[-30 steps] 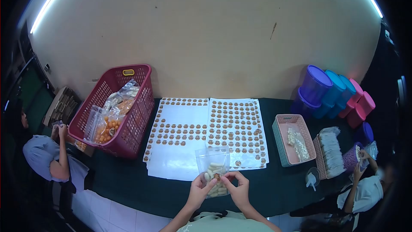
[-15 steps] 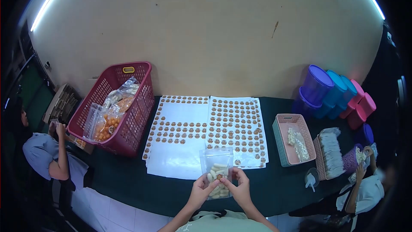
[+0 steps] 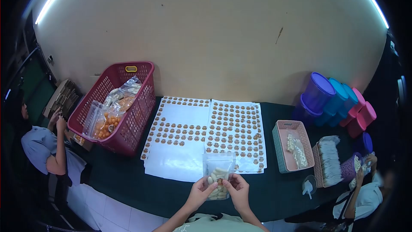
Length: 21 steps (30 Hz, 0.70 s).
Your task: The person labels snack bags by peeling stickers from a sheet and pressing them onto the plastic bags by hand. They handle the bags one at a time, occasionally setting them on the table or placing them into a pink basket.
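A clear zip pouch point(image 3: 219, 167) of pale, finger-shaped snacks is held upright between both hands at the table's front edge. My left hand point(image 3: 201, 193) grips its left side, with the thumb on the front. On the right side, my right hand point(image 3: 238, 191) is closed the same way, thumb on the front. A small round brown sticker point(image 3: 220, 181) sits on the pouch between the two thumbs. Just beyond the pouch lie sheets of round stickers point(image 3: 234, 129); the left sheet point(image 3: 174, 159) has large bare white areas.
A maroon basket point(image 3: 137, 116) of filled pouches stands at left. To the right are a pink-lined basket point(image 3: 294, 159) with a pouch, a basket of flat bags point(image 3: 329, 159), a small bowl with a scoop point(image 3: 308, 186) and coloured canisters point(image 3: 317, 92). People work at both sides.
Both thumbs have moved slightly apart, showing more of the sticker on the pouch. The view has shifted a little. The person at left has changed hand position.
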Each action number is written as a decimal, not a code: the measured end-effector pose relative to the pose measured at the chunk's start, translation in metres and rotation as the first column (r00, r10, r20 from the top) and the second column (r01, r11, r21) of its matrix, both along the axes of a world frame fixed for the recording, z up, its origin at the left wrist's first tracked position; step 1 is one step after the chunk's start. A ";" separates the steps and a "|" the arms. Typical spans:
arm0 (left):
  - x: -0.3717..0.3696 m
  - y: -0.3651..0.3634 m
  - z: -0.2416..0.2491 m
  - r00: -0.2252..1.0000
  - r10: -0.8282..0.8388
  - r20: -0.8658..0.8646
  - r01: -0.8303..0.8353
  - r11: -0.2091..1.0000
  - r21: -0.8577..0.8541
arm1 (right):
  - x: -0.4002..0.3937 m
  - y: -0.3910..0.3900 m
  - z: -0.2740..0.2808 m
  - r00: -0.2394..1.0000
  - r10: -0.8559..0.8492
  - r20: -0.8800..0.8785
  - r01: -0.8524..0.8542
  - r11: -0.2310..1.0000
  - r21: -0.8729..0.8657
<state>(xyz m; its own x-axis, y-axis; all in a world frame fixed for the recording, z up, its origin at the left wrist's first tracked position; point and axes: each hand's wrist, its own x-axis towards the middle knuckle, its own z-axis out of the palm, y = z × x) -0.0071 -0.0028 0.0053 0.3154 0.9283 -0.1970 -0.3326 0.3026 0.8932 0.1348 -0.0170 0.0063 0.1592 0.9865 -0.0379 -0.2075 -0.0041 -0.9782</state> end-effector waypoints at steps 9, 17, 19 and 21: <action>0.001 0.008 -0.013 0.998 0.051 -0.021 -0.052 0.998 -0.044 | -0.004 -0.001 -0.014 0.964 -0.042 0.264 0.019 0.996 0.088; 0.000 0.012 -0.012 0.999 0.019 -0.026 -0.020 0.999 -0.046 | 0.007 0.003 -0.014 0.999 0.039 0.010 -0.039 0.999 -0.006; -0.001 0.012 -0.014 1.000 -0.004 0.003 0.004 0.996 -0.085 | 0.008 0.003 -0.012 0.999 0.045 0.009 -0.044 0.999 -0.013; 0.000 0.012 -0.006 1.000 -0.020 -0.006 0.019 0.997 -0.073 | 0.007 0.002 -0.014 0.999 0.034 -0.013 -0.034 0.999 -0.010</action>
